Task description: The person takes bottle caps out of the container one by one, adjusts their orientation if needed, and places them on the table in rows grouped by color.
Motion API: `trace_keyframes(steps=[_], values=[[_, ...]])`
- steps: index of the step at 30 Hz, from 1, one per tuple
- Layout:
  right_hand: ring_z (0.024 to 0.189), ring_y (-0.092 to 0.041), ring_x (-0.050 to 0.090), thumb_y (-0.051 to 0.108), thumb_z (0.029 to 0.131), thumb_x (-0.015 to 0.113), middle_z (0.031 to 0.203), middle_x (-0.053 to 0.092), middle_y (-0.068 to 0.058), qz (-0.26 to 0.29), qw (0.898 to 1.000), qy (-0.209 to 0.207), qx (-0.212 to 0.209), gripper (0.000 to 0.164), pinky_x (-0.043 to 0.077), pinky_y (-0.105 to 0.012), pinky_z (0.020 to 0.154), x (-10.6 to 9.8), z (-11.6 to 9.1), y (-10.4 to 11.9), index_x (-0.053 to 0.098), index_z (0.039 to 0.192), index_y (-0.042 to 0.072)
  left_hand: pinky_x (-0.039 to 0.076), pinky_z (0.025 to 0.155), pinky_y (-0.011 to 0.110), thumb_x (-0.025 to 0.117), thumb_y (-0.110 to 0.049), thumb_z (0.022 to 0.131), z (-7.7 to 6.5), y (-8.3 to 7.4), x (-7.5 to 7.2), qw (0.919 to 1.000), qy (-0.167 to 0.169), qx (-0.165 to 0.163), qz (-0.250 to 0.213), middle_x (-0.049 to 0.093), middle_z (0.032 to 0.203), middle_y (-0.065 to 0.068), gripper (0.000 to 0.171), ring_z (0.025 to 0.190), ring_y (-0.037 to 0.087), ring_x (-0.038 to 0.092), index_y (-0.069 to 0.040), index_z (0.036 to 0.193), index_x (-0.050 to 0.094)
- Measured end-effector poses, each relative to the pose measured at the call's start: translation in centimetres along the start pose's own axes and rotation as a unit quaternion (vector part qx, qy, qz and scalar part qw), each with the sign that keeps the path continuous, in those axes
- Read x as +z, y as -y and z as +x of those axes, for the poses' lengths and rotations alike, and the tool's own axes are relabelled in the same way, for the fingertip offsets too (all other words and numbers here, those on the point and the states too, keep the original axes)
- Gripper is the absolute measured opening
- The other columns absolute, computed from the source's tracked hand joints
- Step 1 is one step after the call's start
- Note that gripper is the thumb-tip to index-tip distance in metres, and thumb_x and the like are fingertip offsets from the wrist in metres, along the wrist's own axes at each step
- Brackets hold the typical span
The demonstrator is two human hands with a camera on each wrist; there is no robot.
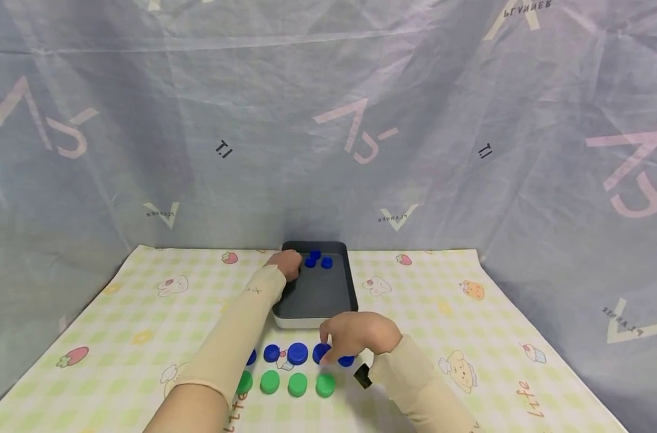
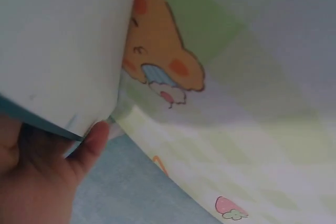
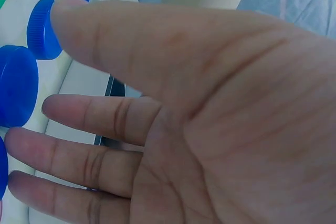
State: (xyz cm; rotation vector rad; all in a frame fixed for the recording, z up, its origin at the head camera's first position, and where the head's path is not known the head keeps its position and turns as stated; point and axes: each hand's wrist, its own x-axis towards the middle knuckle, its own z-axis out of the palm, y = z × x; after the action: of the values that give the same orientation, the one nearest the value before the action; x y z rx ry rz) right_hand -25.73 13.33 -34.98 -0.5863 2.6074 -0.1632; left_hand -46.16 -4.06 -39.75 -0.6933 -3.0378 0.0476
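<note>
A dark-lined tray point(image 1: 317, 300) with a white outer wall point(image 2: 63, 40) stands at the back of the table. My left hand point(image 1: 286, 266) grips its left rim near the far corner, thumb against the outer wall in the left wrist view. Inside the tray lie several blue bottle caps point(image 1: 326, 263). My right hand point(image 1: 363, 332) reaches over the right end of a row of blue caps point(image 1: 298, 353). Its fingers point(image 3: 84, 156) are extended and spread, and the thumb overlaps one ridged blue cap point(image 3: 39, 32) in the right wrist view.
Several green bottle caps point(image 1: 298, 385) form a row nearer me, the leftmost partly behind my left sleeve point(image 1: 220, 343). A patterned cloth point(image 1: 123, 325) covers the table. Grey printed curtains point(image 1: 328, 150) hang behind the tray. A small black piece point(image 1: 363, 376) shows by my right wrist.
</note>
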Motion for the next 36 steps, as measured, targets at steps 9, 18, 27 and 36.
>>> trace_keyframes(steps=[9,18,27,36], values=[[0.081,-0.006,0.056,0.043,0.085,0.078,0.090,0.060,0.012,-0.012,1.000,0.000,-0.021,0.030,0.049,-0.030,0.078,0.0,0.2,0.2,0.067,0.106,0.025,0.049,0.095,0.051,0.067,-0.014,0.093,-0.1,0.7,0.4,0.9963,-0.082,-0.007,0.026,0.055,0.130,0.017,0.041,0.115,0.036,0.056,-0.010,0.134,0.060],[0.084,-0.006,0.057,0.044,0.086,0.076,0.093,0.061,0.011,-0.007,1.000,0.003,-0.018,0.033,0.050,-0.032,0.081,-0.2,0.3,0.1,0.067,0.111,0.024,0.046,0.097,0.054,0.065,-0.013,0.094,0.1,0.4,0.4,0.9969,-0.069,-0.012,0.035,0.057,0.128,0.016,0.033,0.117,0.037,0.055,-0.012,0.127,0.067],[0.087,-0.006,0.058,0.045,0.086,0.076,0.095,0.062,0.012,-0.013,1.000,0.006,-0.027,0.035,0.050,-0.033,0.083,0.0,0.8,0.1,0.067,0.114,0.025,0.043,0.065,0.040,0.058,-0.003,0.094,0.0,0.6,0.5,0.9976,-0.058,0.009,0.035,0.052,0.059,0.005,0.034,0.058,0.021,0.044,-0.012,0.063,0.050],[0.087,-0.007,0.059,0.047,0.088,0.073,0.096,0.063,0.011,0.015,1.000,0.005,-0.013,0.040,0.050,-0.034,0.084,-0.3,0.2,-0.1,0.066,0.119,0.024,0.043,0.081,0.047,0.061,-0.008,0.093,-0.7,0.6,-1.1,0.9964,-0.083,0.010,-0.010,0.052,0.061,0.000,0.032,0.063,0.020,0.045,-0.015,0.063,0.051]])
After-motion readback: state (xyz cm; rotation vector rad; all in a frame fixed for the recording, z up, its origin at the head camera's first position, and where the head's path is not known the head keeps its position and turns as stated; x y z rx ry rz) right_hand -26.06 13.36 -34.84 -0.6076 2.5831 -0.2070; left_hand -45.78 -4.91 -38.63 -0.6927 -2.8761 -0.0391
